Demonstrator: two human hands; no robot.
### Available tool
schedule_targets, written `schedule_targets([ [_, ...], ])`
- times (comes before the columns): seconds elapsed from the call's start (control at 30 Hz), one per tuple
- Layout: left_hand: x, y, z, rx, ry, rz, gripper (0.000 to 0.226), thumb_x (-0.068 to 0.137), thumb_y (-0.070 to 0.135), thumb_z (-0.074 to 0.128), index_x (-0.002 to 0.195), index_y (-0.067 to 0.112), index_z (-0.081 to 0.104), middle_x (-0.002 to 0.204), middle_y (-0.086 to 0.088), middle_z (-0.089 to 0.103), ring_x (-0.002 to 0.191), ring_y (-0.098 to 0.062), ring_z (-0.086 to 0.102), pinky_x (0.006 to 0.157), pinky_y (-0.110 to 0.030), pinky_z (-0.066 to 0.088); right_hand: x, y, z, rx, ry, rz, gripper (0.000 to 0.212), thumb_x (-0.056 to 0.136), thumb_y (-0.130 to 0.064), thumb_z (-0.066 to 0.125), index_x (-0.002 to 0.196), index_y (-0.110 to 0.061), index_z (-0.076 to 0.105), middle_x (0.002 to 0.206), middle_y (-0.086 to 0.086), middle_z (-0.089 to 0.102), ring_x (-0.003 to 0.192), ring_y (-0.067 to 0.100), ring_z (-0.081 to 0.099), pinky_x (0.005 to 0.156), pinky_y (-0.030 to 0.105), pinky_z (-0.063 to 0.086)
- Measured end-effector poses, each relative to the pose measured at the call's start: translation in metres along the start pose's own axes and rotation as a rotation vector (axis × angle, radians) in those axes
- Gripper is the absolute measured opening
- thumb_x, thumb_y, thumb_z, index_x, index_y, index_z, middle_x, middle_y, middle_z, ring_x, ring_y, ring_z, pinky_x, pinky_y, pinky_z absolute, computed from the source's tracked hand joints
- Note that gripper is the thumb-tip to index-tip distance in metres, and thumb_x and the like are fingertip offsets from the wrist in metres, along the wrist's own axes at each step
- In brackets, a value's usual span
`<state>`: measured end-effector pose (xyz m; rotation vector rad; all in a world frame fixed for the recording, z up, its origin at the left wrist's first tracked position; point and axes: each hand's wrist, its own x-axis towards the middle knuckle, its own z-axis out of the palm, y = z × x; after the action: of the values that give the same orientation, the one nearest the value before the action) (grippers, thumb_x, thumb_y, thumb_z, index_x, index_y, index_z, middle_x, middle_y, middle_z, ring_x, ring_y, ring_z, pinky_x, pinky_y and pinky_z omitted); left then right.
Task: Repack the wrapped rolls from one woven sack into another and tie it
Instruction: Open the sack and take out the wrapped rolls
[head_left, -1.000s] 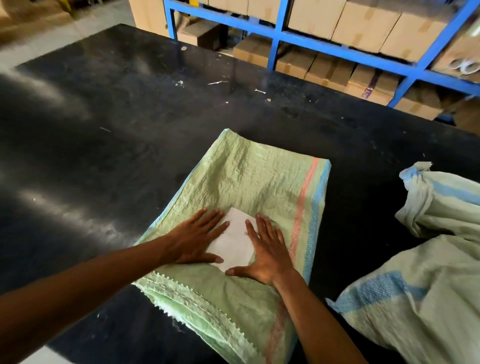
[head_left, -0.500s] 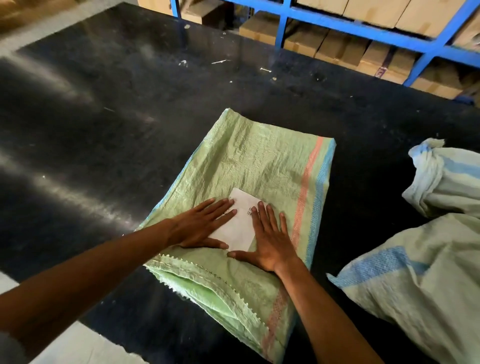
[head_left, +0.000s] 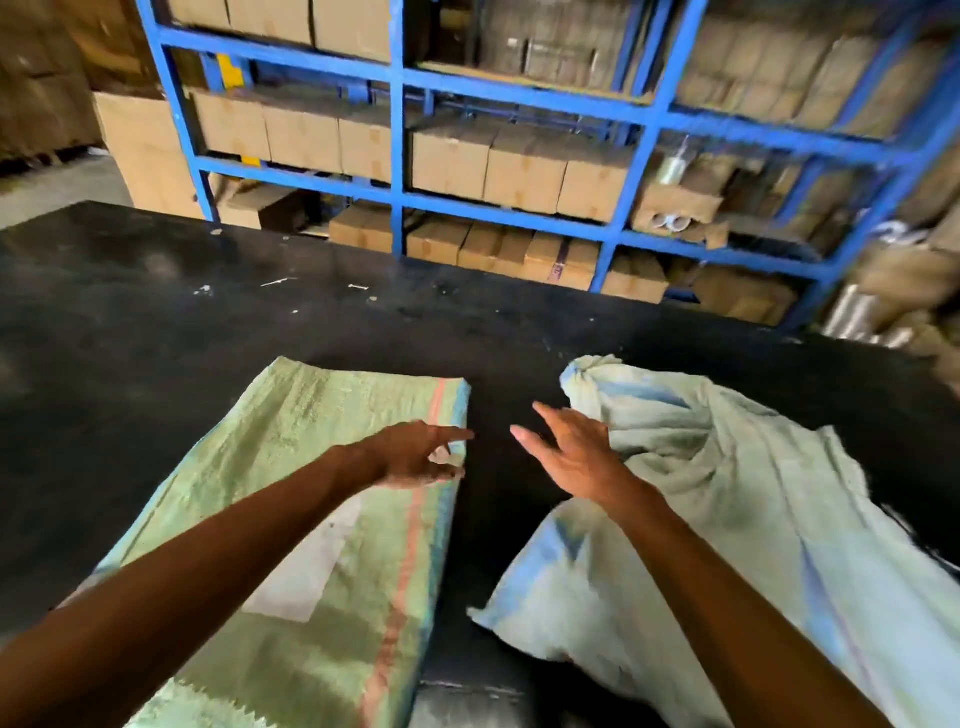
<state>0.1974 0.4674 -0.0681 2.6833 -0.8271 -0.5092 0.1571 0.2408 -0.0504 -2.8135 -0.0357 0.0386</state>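
Observation:
An empty green woven sack (head_left: 311, 441) with a red and blue stripe lies flat on the black table (head_left: 156, 312), a white label (head_left: 306, 566) on its top face. To its right lies a bulging pale sack (head_left: 727, 509) with blue stripes, its far end knotted (head_left: 584, 374). My left hand (head_left: 415, 457) hovers above the green sack's right edge, fingers loose and holding nothing. My right hand (head_left: 571, 452) is raised with fingers spread, just left of the pale sack and below its knot. No rolls are visible.
A blue metal rack (head_left: 397, 156) stacked with cardboard boxes (head_left: 519, 166) stands behind the table's far edge. Small white scraps (head_left: 280, 283) lie on the far part of the table. A dark strip of table separates the two sacks.
Both hands have lifted off the white label on the green sack and moved right, toward the pale sack. The view has tilted up, showing the rack.

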Motion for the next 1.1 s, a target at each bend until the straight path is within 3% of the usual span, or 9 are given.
schedule_targets([
  [0.27, 0.116, 0.201, 0.022, -0.391, 0.283, 0.060, 0.044, 0.085, 0.048, 0.060, 0.116, 0.016, 0.063, 0.104, -0.003, 0.070, 0.097, -0.019, 0.066, 0.091, -0.035, 0.051, -0.050, 0.223, -0.088, -0.176, 0.198, 0.305, 0.070, 0.094, -0.053, 0.042, 0.150, -0.017, 0.021, 0.154, 0.011, 0.027, 0.141, 0.029, 0.024, 0.117, 0.043, 0.015],
  [0.37, 0.151, 0.273, 0.038, -0.666, 0.231, -0.047, 0.039, 0.089, 0.056, 0.051, 0.104, 0.022, 0.063, 0.100, 0.006, 0.065, 0.089, -0.012, 0.061, 0.085, -0.026, 0.046, -0.077, 0.267, -0.080, 0.131, 0.128, 0.405, 0.072, 0.091, -0.051, 0.050, 0.149, -0.016, 0.025, 0.153, 0.010, 0.029, 0.141, 0.028, 0.027, 0.116, 0.041, 0.021],
  [0.47, 0.178, 0.325, 0.058, -0.856, 0.171, -0.273, 0.061, 0.086, 0.065, 0.045, 0.127, 0.020, 0.048, 0.122, 0.001, 0.056, 0.107, -0.017, 0.056, 0.097, -0.032, 0.042, -0.101, 0.280, -0.070, 0.460, 0.200, 0.289, 0.049, 0.091, -0.036, 0.056, 0.135, -0.016, 0.049, 0.134, -0.003, 0.051, 0.126, 0.014, 0.046, 0.105, 0.029, 0.035],
  [0.63, 0.198, 0.347, 0.039, -1.128, 0.240, -0.250, 0.051, 0.077, 0.040, 0.065, 0.118, 0.012, 0.058, 0.115, -0.013, 0.066, 0.100, -0.029, 0.065, 0.089, -0.043, 0.054, -0.107, 0.290, -0.110, 0.923, 0.356, 0.228, 0.018, 0.084, -0.016, 0.067, 0.102, -0.013, 0.068, 0.096, -0.006, 0.069, 0.091, 0.007, 0.064, 0.080, 0.021, 0.047],
  [0.73, 0.176, 0.369, -0.009, -1.427, 0.296, -0.105, 0.024, 0.078, 0.014, 0.063, 0.101, 0.011, 0.065, 0.093, -0.014, 0.072, 0.087, -0.030, 0.069, 0.074, -0.039, 0.056, -0.097, 0.309, -0.151, 1.172, 0.433, 0.501, 0.047, 0.078, -0.056, 0.067, 0.105, -0.019, 0.063, 0.103, 0.001, 0.067, 0.097, 0.019, 0.064, 0.090, 0.034, 0.051],
  [0.83, 0.140, 0.385, -0.032, -1.411, 0.293, 0.106, 0.023, 0.065, 0.005, 0.061, 0.087, 0.008, 0.066, 0.081, -0.012, 0.069, 0.076, -0.025, 0.067, 0.066, -0.030, 0.053, -0.085, 0.323, -0.176, 1.412, 0.270, 0.632, 0.085, 0.061, -0.086, 0.054, 0.119, -0.025, 0.060, 0.114, 0.005, 0.066, 0.106, 0.025, 0.061, 0.092, 0.042, 0.050],
  [0.93, 0.115, 0.382, -0.018, -1.255, 0.272, 0.156, 0.034, 0.059, 0.005, 0.066, 0.093, 0.008, 0.067, 0.091, -0.010, 0.072, 0.087, -0.028, 0.068, 0.079, -0.037, 0.055, -0.076, 0.301, -0.197, 1.642, 0.338, 0.400, 0.045, 0.084, -0.029, 0.068, 0.127, -0.022, 0.056, 0.113, 0.009, 0.067, 0.101, 0.027, 0.064, 0.069, 0.033, 0.054],
  [1.0, 0.101, 0.370, -0.003, -1.207, 0.315, 0.106, 0.053, 0.056, 0.009, 0.077, 0.108, 0.009, 0.065, 0.104, -0.012, 0.072, 0.097, -0.030, 0.068, 0.086, -0.043, 0.055, -0.071, 0.289, -0.206, 1.650, 0.460, 0.259, 0.058, 0.081, 0.004, 0.060, 0.133, -0.019, 0.050, 0.120, 0.011, 0.064, 0.105, 0.030, 0.062, 0.066, 0.033, 0.054],
  [1.1, 0.072, 0.340, 0.005, -1.332, 0.320, -0.016, 0.042, 0.065, -0.007, 0.075, 0.104, 0.003, 0.065, 0.095, -0.013, 0.073, 0.081, -0.022, 0.072, 0.063, -0.029, 0.058, -0.075, 0.273, -0.211, 1.638, 0.418, 0.075, 0.058, 0.079, 0.016, 0.048, 0.129, -0.012, 0.056, 0.119, 0.013, 0.065, 0.109, 0.031, 0.061, 0.074, 0.035, 0.054],
])
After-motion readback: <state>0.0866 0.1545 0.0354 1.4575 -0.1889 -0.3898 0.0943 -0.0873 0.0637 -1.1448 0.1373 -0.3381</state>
